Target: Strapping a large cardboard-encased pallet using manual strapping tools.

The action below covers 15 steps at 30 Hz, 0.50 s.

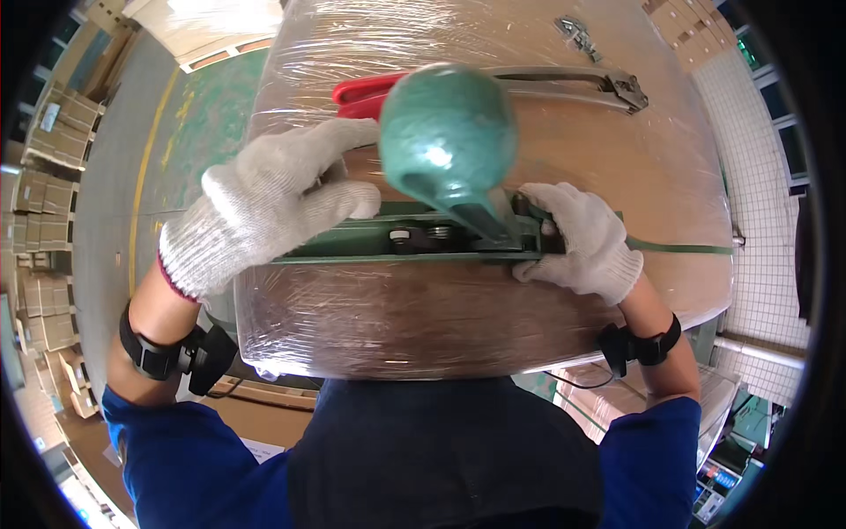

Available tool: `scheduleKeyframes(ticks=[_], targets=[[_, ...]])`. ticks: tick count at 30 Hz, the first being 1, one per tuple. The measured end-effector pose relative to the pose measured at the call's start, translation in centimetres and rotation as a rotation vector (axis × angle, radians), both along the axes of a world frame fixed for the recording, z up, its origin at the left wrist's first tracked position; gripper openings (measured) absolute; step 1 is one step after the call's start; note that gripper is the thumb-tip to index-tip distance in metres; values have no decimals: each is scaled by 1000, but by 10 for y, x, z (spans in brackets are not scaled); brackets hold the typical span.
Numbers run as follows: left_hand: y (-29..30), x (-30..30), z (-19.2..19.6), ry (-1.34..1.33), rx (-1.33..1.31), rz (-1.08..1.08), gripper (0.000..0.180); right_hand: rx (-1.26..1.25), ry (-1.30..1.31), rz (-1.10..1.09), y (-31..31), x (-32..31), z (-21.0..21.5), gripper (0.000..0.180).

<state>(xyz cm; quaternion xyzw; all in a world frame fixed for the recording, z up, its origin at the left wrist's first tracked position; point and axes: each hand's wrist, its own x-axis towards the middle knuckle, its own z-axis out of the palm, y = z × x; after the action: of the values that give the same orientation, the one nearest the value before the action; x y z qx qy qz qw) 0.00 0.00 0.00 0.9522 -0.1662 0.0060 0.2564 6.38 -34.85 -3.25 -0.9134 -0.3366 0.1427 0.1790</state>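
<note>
A green metal strapping tool point(330, 242) lies across a film-wrapped brown load point(423, 326) in front of me. Its lever rises toward the camera and ends in a big round green knob point(449, 132), which covers part of the tool. My left hand point(256, 198), in a white knitted glove, is open beside the knob, thumb and fingers apart; whether the fingertips touch it I cannot tell. At the tool's right end my gloved right hand point(582, 238) is closed around the body. From under that hand a green strap point(679, 249) runs to the load's right edge.
Beyond the knob lies a long-handled cutter point(627, 93) with red grips. A small pile of metal strap seals point(577, 37) sits farther back. Stacked cartons point(53, 212) line the left side past a yellow floor line point(145, 176). A white tiled wall point(749, 194) stands right.
</note>
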Motion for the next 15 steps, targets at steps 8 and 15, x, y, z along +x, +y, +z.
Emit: scheduleKeyframes(ticks=[8, 15], targets=[[-59, 28, 8, -96, 270, -325, 65, -55, -14, 75, 0, 4, 6, 75], [-73, -1, 4, 30, 306, -132, 86, 235, -553, 213, -6, 3, 4, 68]])
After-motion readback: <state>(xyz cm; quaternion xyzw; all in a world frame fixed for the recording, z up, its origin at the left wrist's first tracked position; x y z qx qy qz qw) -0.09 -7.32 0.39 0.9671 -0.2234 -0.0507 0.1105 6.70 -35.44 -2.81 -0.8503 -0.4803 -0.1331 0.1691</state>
